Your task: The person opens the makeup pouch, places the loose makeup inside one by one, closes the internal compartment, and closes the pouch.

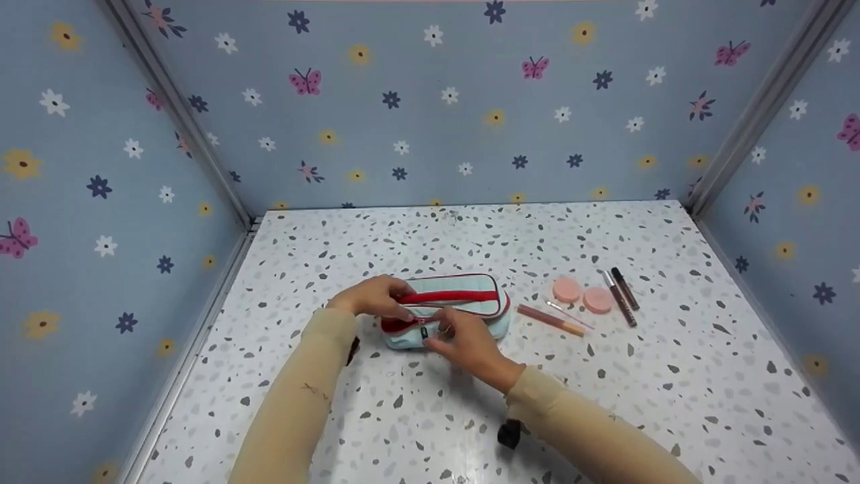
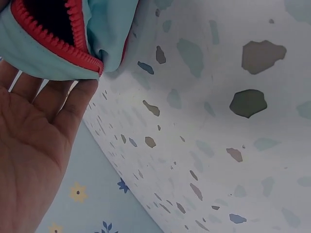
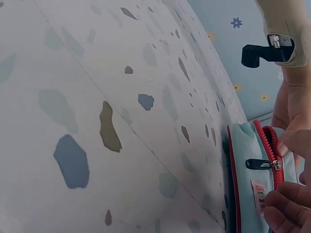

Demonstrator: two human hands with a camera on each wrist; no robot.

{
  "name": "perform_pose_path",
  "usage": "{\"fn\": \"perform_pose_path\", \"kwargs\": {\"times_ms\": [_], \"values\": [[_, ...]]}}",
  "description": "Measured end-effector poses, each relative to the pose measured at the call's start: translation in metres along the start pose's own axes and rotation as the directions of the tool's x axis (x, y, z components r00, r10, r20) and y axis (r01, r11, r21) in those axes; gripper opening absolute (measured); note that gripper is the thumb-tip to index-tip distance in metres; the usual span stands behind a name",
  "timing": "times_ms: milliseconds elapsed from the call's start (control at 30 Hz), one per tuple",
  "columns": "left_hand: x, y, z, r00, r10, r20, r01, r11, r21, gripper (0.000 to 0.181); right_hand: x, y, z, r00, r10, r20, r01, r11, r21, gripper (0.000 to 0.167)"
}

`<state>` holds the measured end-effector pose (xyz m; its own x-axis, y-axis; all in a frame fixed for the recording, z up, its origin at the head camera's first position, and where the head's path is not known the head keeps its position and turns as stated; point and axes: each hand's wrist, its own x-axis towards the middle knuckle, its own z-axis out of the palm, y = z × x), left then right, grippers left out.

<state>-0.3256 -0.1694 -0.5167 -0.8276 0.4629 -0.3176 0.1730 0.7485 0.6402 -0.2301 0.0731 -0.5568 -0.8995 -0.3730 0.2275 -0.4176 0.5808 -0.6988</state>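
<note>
A light-blue zip pouch with red trim and a red top strap lies on the table. Its red zip gapes at the left end, where the left wrist view shows a dark inside and red teeth. My left hand holds that end, fingers behind the wall and thumb at the zip edge. Curled fingers of my right hand grip the front side beside a small label. The black zip pull hangs free next to them. Part of the pouch front is hidden by the right hand.
Right of the pouch lie two round pink compacts, a brown-and-orange stick, a thin pink brush and two dark slim tubes. Flower-patterned panels wall the speckled table at the back and sides.
</note>
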Motion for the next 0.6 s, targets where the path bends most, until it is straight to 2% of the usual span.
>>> {"fn": "perform_pose_path", "kwargs": {"times_ms": [267, 600], "values": [[0.003, 0.000, -0.004, 1.000, 0.006, 0.020, -0.006, 1.000, 0.004, 0.045, 0.009, 0.002, 0.009, 0.998, 0.058, 0.014, -0.057, 0.997, -0.050, 0.029], [0.004, 0.000, -0.002, 1.000, -0.024, 0.012, 0.024, 0.999, -0.021, 0.044, 0.017, -0.005, 0.023, 0.996, 0.089, -0.025, -0.092, 0.979, -0.180, 0.023]]}}
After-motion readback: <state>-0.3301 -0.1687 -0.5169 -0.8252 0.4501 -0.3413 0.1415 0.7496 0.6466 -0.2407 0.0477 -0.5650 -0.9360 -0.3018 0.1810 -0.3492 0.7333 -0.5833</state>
